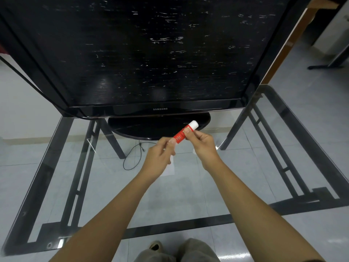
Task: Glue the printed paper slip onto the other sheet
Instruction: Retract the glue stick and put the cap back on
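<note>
We hold the glue stick (184, 133) above the glass counter (245, 167), left hand (160, 156) pinching its red base, right hand (203, 146) its barrel near the white cap; light, rigid, likely smooth, while a paper sheet (169, 170) lies below.

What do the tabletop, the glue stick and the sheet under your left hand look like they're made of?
Tabletop: clear glass, glossy; the floor tiles, frame and a cable show through it.
Glue stick: likely smooth plastic, a red printed body with a white end, held by both the left hand and the right hand.
Sheet: thin white paper, matte, mostly hidden; its print cannot be seen.
</note>
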`<state>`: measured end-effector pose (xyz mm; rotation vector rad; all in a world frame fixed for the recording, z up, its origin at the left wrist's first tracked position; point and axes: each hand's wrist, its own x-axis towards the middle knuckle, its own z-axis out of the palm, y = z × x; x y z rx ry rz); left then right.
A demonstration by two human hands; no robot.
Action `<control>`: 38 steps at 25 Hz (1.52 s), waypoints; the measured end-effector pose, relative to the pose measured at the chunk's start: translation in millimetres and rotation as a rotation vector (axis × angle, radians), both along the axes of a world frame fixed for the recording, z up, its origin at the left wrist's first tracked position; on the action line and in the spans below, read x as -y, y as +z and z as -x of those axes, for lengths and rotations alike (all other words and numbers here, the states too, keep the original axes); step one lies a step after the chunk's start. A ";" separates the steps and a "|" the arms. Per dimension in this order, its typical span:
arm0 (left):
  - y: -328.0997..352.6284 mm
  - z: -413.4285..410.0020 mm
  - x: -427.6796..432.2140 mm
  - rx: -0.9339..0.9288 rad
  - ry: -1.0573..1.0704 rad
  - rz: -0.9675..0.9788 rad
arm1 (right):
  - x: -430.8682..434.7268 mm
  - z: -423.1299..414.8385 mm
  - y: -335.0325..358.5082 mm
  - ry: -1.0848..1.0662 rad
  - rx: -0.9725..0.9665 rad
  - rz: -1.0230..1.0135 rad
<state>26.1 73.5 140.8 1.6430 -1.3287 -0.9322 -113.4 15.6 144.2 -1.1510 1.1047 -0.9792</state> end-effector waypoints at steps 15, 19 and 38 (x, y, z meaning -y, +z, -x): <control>2.4 -13.6 -3.4 -0.032 -0.057 0.117 | -0.6 -0.2 -2.8 0.074 -0.063 0.074; -4.5 -16.4 -9.6 0.024 -0.027 0.151 | -2.9 2.3 -11.0 0.107 -0.097 0.109; -49.2 -32.9 -20.8 0.029 0.164 -0.022 | 50.9 43.3 -151.9 0.247 -1.132 0.379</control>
